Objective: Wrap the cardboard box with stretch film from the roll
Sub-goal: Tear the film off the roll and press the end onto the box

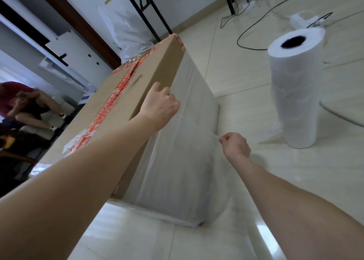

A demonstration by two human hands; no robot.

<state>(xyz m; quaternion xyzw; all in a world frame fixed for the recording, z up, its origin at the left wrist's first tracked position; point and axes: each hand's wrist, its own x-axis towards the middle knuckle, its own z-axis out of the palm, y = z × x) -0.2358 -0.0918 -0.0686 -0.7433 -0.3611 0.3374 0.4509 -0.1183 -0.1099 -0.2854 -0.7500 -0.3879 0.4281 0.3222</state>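
- Dark-red top on a person (29, 106) seated at far left, beyond the box.
- Brown cardboard box (137, 82) standing on the pale tiled floor (236, 78), long and tall, top face bare, with red-printed tape (110, 106) down its centre seam.
- Left hand (160, 106) at the box's upper right edge, about midway along: thumb on the top face, fingers curled over the edge onto the filmed side, gripping the box there and probably pinning the film's upper margin.
- Stretch film (187, 151) lying cloudy and creased over the long side facing the floor's right part, down to the bottom edge and round the near lower corner; a strip of bare cardboard showing at the near end, under the forearm.
- Right hand (235, 146) just off that filmed side and lower than the left, fingers closed in a pinch on a thin gathered strand of film, drawn taut away from the box face.
- Roll (295, 86) upright on the floor, well apart from the box, beyond the right hand, in neither hand; loose film pooled at its foot. Cannot tell whether the pinched strand joins it.
- Judged partway: one long side covered in what looks like several layers; top uncovered, far sides hidden. Likely left: tightening or tearing this strand, smoothing it down, perhaps further turns.
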